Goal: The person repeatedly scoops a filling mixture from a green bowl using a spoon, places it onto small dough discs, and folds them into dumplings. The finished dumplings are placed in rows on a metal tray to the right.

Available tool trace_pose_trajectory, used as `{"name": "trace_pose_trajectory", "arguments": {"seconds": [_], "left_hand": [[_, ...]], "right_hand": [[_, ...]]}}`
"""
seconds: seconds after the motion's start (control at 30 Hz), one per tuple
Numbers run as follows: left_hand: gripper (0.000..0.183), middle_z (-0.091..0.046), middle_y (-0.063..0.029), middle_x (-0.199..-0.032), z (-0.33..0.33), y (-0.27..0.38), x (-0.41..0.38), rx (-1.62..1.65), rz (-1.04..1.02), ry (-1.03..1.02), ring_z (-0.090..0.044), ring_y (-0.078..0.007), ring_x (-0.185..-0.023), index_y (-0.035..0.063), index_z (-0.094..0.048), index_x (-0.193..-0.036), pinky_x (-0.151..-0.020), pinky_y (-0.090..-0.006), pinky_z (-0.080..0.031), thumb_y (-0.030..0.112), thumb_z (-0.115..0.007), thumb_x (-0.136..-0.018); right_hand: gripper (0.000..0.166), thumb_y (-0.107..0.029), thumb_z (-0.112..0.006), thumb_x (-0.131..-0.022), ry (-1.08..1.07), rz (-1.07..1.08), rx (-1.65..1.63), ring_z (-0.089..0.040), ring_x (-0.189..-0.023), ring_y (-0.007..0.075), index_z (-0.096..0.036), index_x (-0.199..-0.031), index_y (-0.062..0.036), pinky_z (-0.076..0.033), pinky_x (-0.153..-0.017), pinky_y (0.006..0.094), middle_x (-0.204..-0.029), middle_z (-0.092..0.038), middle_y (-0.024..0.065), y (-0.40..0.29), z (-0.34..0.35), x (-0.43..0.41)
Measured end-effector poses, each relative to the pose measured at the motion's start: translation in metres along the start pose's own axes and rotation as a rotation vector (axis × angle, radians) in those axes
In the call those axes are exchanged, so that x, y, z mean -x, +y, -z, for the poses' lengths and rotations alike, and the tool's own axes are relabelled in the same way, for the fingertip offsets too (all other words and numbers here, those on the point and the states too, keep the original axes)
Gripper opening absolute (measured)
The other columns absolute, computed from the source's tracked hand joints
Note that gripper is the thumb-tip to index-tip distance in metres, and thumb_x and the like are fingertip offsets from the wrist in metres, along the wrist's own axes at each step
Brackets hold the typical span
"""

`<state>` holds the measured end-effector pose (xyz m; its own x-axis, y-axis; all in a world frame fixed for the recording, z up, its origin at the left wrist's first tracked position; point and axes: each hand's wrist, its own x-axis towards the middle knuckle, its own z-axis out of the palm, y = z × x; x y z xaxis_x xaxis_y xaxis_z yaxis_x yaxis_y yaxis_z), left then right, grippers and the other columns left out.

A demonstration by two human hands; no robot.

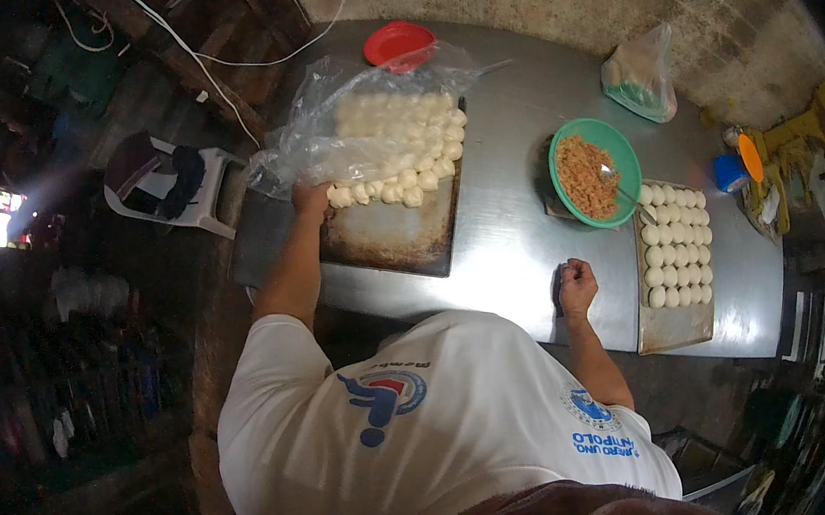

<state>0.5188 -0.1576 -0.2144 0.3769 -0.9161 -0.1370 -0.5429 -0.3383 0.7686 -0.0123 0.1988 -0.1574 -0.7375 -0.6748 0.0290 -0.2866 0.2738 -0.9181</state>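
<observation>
My left hand (311, 199) is at the near left end of a batch of pale dough balls (412, 196), its fingers partly hidden by a clear plastic sheet (330, 157). The balls sit close together on a dark, worn baking tray (387, 234). Plastic covers the far and left part of the batch, while the right and near balls lie bare. Over the table's near edge, my right hand (578, 287) has its fingers curled in, and I see nothing in it. Beyond it stands a green bowl (632, 159) of orange-brown crumbly filling (583, 175) with a metal spoon (629, 197).
Rows of smooth dough balls (672, 254) fill most of a second tray (672, 328) on the right of the steel table (502, 173). A red plate (397, 42), a tied plastic bag (641, 79) and a blue container (731, 173) stand farther back. A white plastic chair (214, 195) is at left.
</observation>
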Motion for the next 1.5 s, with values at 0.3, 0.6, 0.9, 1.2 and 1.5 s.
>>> {"name": "trace_pose_trajectory", "arguments": {"seconds": [0.3,0.6,0.9,1.2,1.5], "left_hand": [[0.035,-0.065,-0.0140,-0.110,0.043,0.027,0.151,-0.113,0.198,-0.351,-0.063,-0.0256,-0.094,-0.0001,-0.065,-0.109,-0.075,-0.0376,-0.049,0.021,-0.072,-0.083],[0.036,-0.062,-0.0075,-0.109,-0.083,0.178,0.340,0.663,0.092,-0.929,-0.062,-0.0171,-0.096,0.0052,-0.055,-0.118,-0.074,-0.0309,-0.055,0.022,-0.070,-0.090],[0.036,-0.068,-0.0022,-0.100,-0.101,0.247,0.364,0.623,-0.009,-1.140,-0.061,-0.0082,-0.082,0.0055,-0.060,-0.123,-0.067,-0.0231,-0.051,0.031,-0.059,-0.097],[0.028,-0.066,-0.0027,-0.086,-0.128,0.255,0.390,0.608,-0.225,-0.913,-0.058,-0.0082,-0.076,0.0012,-0.065,-0.100,-0.064,-0.0239,-0.047,0.028,-0.059,-0.098],[0.044,-0.064,-0.0017,-0.080,-0.124,0.255,0.382,0.551,-0.182,-0.874,-0.056,-0.0084,-0.070,0.0036,-0.065,-0.091,-0.065,-0.0251,-0.047,0.046,-0.056,-0.097]], "right_hand": [[0.019,-0.010,-0.063,-0.084,-0.110,-0.004,-0.053,-0.055,-0.066,0.0104,-0.066,-0.098,0.0033,-0.047,-0.062,0.0263,-0.072,-0.063,0.0048,0.011,0.019,0.003],[0.035,-0.012,-0.066,-0.091,-0.801,-0.247,-0.502,-0.056,-0.071,0.0073,-0.057,-0.123,-0.0008,-0.047,-0.061,0.0205,-0.088,-0.063,0.0009,-0.146,-0.006,0.018],[0.033,-0.009,-0.066,-0.090,-0.667,-0.051,-0.477,-0.055,-0.078,0.0069,-0.058,-0.121,0.0001,-0.048,-0.067,0.0218,-0.096,-0.063,0.0029,-0.145,0.001,-0.023],[0.017,-0.008,-0.070,-0.087,-0.517,-0.231,-0.455,-0.058,-0.072,0.0091,-0.065,-0.099,0.0018,-0.049,-0.067,0.0253,-0.083,-0.066,0.0026,-0.154,0.018,-0.012],[0.013,-0.009,-0.069,-0.086,-0.543,0.025,-0.223,-0.057,-0.070,0.0086,-0.064,-0.094,0.0006,-0.048,-0.066,0.0261,-0.082,-0.066,0.0031,-0.144,0.009,-0.016]]}}
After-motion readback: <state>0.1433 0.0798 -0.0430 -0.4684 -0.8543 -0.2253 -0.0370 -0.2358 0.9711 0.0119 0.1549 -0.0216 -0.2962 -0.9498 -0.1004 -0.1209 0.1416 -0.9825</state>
